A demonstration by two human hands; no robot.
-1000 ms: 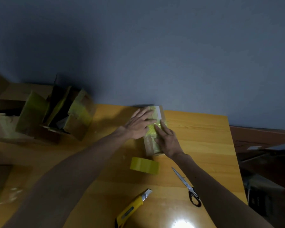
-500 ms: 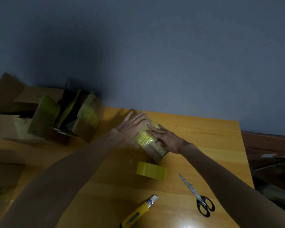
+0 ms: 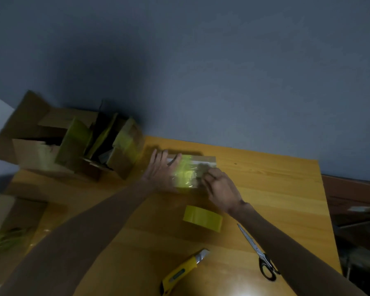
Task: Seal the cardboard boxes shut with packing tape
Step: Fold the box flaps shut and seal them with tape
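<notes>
A small cardboard box (image 3: 209, 160) lies near the far edge of the wooden table (image 3: 276, 189), with a band of yellow packing tape (image 3: 185, 173) wrapped over its middle. My left hand (image 3: 161, 169) lies flat on the box's left part, fingers straight. My right hand (image 3: 219, 186) has its fingers curled on the box's right end; the picture is blurred there. A yellow tape roll (image 3: 202, 217) stands just in front of the box, touched by neither hand.
Scissors (image 3: 257, 251) lie at the right front of the table and a yellow utility knife (image 3: 183, 269) at the front middle. A heap of taped and open cardboard boxes (image 3: 73, 146) fills the back left. More cardboard (image 3: 0, 221) sits at the left edge.
The small box has turned under both hands from lengthwise to lying crosswise. My right hand went from flat on top to curled at the box's right end.
</notes>
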